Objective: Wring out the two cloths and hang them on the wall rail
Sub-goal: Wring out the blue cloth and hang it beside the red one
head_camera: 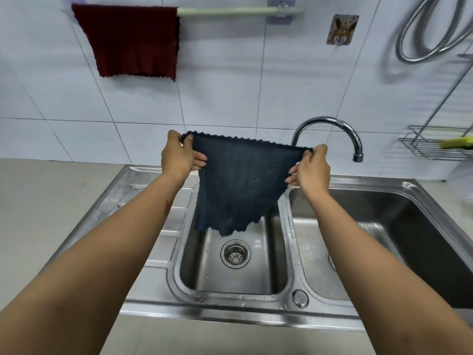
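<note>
A dark blue cloth (238, 185) hangs spread out above the small sink basin (204, 260). My left hand (178, 157) pinches its upper left corner and my right hand (311, 170) pinches its upper right corner, so the top edge is stretched between them. The cloth's lower edge dangles just above the drain. A dark red cloth (133, 42) is draped over the left end of the pale wall rail (238, 11), high on the tiled wall. The rail's right part is bare.
A curved chrome tap (337, 129) rises just behind my right hand. A larger basin (409, 239) lies to the right. A wire rack with a yellow sponge (458, 143) and a coiled metal hose (430, 32) hang on the right wall. A hook plate (341, 29) sits right of the rail.
</note>
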Available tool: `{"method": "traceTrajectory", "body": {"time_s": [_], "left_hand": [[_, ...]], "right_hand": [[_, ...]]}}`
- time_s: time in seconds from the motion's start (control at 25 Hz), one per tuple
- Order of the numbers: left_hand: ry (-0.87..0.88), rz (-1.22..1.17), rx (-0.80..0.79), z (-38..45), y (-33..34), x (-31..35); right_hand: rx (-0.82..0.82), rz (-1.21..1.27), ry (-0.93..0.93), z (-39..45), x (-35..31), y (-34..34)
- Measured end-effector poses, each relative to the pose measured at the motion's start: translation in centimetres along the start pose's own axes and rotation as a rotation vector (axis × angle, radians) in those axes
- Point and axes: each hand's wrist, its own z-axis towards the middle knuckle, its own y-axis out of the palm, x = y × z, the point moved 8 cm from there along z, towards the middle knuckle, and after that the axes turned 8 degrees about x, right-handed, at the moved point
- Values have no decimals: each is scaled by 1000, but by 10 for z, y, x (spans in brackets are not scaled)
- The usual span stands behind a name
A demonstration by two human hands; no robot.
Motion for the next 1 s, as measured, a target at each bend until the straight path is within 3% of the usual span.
{"method": "traceTrajectory", "body": {"time_s": [0.32,0.68,1.0], "left_hand": [[-5,-216,-64,24,-9,45],[312,-377,-81,85,-25,146],[433,-419,-16,150,-30,202]], "right_hand": [[-46,332,117,7,-53,17],[191,380,-155,40,-160,26],[416,305,-361,70,-245,51]]}}
